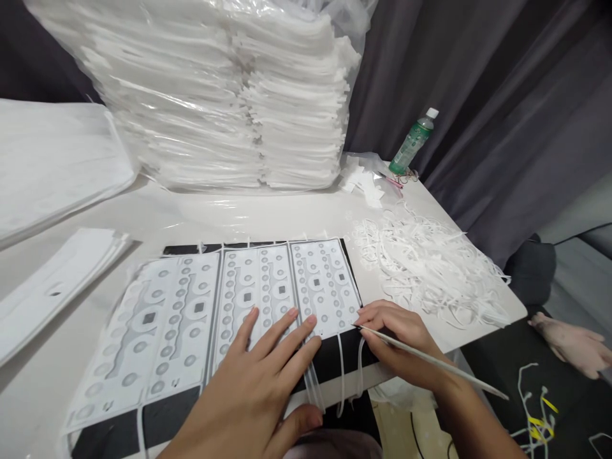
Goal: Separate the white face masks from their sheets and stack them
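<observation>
Three white die-cut sheets (248, 299) with round and square cut-outs lie side by side on a black mat (335, 357) at the table's front edge. My left hand (253, 389) lies flat with fingers spread on the lower part of the middle and right sheets, pressing them down. My right hand (401, 341) pinches a thin white pointed stick (430, 358), its tip touching the lower right corner of the right sheet. Thin white strips (340, 376) hang from the sheets over the mat's front edge.
A tall plastic-wrapped stack of white sheets (220, 95) fills the back of the white table (287, 213). A heap of white waste strips (430, 268) lies right. A green bottle (412, 143) stands at the back right. More white sheets (52, 287) lie left. Another person's foot (571, 344) rests on the floor, right.
</observation>
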A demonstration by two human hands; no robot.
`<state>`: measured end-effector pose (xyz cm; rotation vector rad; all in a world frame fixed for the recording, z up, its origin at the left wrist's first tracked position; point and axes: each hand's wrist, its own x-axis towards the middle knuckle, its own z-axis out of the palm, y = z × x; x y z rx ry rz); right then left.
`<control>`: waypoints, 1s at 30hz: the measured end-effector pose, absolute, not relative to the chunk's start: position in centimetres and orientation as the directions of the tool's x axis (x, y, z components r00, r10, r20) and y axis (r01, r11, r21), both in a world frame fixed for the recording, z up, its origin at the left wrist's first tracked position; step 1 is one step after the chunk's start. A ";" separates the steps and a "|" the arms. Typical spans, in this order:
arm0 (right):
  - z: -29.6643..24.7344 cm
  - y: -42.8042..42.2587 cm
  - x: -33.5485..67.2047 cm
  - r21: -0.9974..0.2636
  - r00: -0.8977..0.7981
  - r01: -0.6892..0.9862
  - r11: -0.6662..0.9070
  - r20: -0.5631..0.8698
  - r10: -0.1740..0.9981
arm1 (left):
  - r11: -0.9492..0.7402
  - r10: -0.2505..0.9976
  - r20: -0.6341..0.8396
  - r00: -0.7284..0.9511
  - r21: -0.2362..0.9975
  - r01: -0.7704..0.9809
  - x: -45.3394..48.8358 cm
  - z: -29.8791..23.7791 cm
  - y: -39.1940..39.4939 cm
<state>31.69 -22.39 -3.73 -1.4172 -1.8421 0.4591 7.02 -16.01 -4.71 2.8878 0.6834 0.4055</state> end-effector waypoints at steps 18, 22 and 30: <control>-6.2 -24.8 29.8 -0.397 0.223 0.917 -0.035 0.439 0.871 | -0.891 0.447 0.239 0.862 0.209 0.404 6.9 -4.8 -15.6; -4.9 -24.5 30.4 -0.569 0.300 0.822 0.018 0.461 0.835 | -0.921 0.377 0.231 0.897 0.195 0.337 6.7 -4.7 -15.2; -4.8 -22.1 29.6 -0.690 0.268 0.706 0.161 0.471 0.840 | -0.879 0.466 0.299 0.833 0.266 0.397 6.1 -4.0 -14.2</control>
